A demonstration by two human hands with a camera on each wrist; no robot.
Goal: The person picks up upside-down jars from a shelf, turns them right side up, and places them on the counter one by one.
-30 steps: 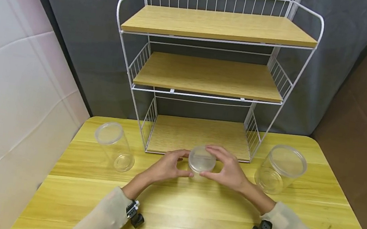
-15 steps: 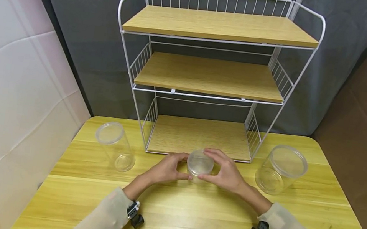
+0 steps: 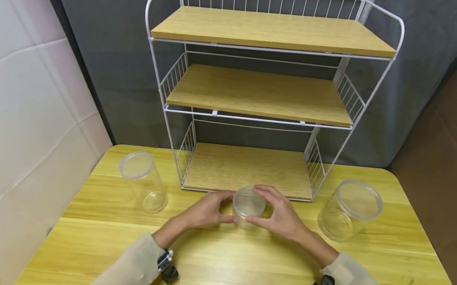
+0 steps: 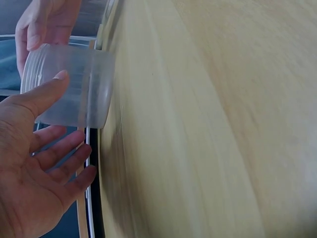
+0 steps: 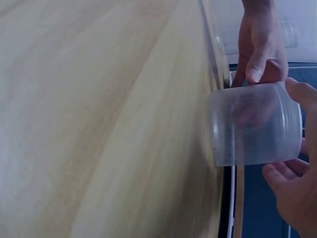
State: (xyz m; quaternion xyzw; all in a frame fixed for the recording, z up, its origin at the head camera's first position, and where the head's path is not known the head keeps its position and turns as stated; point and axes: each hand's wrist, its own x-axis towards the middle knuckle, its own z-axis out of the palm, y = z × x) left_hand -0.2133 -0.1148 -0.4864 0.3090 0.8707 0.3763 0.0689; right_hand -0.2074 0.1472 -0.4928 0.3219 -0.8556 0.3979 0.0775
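A small clear plastic jar (image 3: 249, 203) with a translucent lid stands upright on the table, just in front of the rack. My left hand (image 3: 207, 208) holds its left side. In the left wrist view the thumb (image 4: 47, 94) lies along the jar's wall, with the fingers behind it. From the right, my right hand (image 3: 281, 213) grips the jar near the lid, thumb in front and fingers at the back. The right wrist view shows the jar's clear wall (image 5: 247, 129) between both hands, its base down on the wood.
A white wire rack with three wooden shelves (image 3: 261, 94) stands behind the jar. To the left is a tall lidded clear jar (image 3: 142, 184); a wider one (image 3: 349, 211) stands at the right. The wooden table (image 3: 238, 269) extends toward me.
Between one second and half a second ago, the jar and my right hand shifted slightly toward me and left. Since then both hands have stayed almost still around the jar.
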